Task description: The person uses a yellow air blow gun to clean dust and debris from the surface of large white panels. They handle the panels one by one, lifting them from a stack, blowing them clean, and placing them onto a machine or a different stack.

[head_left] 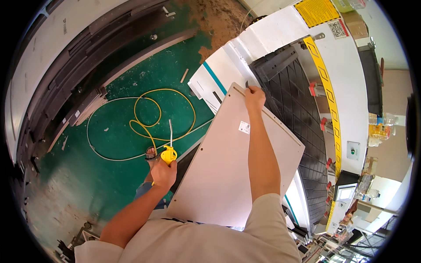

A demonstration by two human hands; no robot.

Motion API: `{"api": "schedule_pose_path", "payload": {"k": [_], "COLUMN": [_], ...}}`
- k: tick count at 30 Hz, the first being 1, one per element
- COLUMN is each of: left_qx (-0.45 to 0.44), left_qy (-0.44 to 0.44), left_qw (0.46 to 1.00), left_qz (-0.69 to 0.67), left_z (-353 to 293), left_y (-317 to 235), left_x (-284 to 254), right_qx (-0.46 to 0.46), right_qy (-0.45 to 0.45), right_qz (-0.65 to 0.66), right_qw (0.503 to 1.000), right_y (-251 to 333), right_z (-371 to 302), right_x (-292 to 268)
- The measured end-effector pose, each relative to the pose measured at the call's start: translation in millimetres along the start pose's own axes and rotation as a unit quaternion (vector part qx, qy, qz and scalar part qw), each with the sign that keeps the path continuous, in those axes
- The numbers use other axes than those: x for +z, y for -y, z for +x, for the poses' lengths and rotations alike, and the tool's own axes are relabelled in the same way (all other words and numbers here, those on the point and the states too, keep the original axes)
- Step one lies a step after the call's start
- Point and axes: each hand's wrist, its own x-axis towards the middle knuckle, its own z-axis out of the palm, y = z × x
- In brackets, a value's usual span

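At eight o'clock, left hand [164, 174] clenched round yellow air gun [168, 154]; at two o'clock, right hand [255, 100] curled at edge of pale panel [221, 171]; cannot tell whether gripping.

Air gun [169, 154] in left grip [163, 174]

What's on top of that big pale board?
On the board, a white label. The right hand is at its far edge; whatever the right forearm hides cannot be seen.
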Motion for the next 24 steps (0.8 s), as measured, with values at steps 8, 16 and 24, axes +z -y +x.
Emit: {"api": "schedule_pose_path", "payload": {"k": [8,16,24], "left_qx": [0.004,-0.011,-0.040], "left_qy": [0.029,-0.019,-0.095], "left_qw": [1.000,1.000,0.992], "left_qz": [-0.009,-0.007,-0.068], "left_z": [1,-3,-8], "left_y": [-7,-7,-5], "left_x": [-7,-5,-6], "right_qx": [-0.232,-0.281,-0.403], "right_qy": [0.113,0.206,0.382], "right_qz": [0.006,0.061,0.181], "right_qw": [0.966,0.935,0.811], "right_y": [26,37,78], "right_z": [27,-33,-262], "right_x": [14,-23,-80]}}
